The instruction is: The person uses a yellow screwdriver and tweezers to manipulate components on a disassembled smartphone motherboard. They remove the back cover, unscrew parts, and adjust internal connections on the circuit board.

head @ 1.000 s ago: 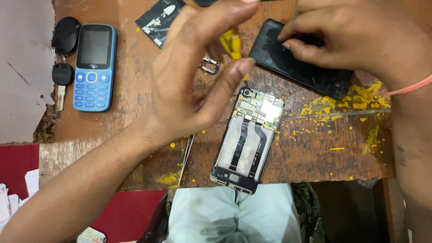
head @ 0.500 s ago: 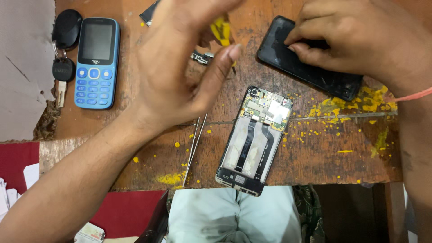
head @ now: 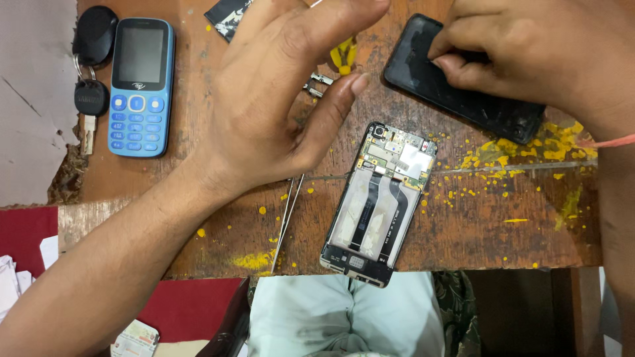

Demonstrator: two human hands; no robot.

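My left hand point(head: 278, 112) hovers over the middle of the wooden table point(head: 503, 225), fingers stretched out and thumb apart, with nothing seen in it. Its thumb tip is near a small metal part point(head: 319, 84). My right hand point(head: 529, 53) is at the top right, fingertips curled down onto a black phone back cover point(head: 456, 92). An opened smartphone point(head: 380, 201) with its boards and flat cables exposed lies below, its lower end over the table's front edge. Thin tweezers point(head: 286, 221) lie left of it.
A blue keypad phone point(head: 139, 86) lies at the left beside keys and a black fob point(head: 92, 39). A yellow-handled tool point(head: 342, 56) and a dark packet point(head: 225, 13) sit at the top. Yellow stains spot the wood. A red cloth point(head: 192, 304) and my lap point(head: 344, 317) are below.
My left hand's fingers have straightened and spread above the table. My right hand has stayed on the black cover. The view has shifted slightly.
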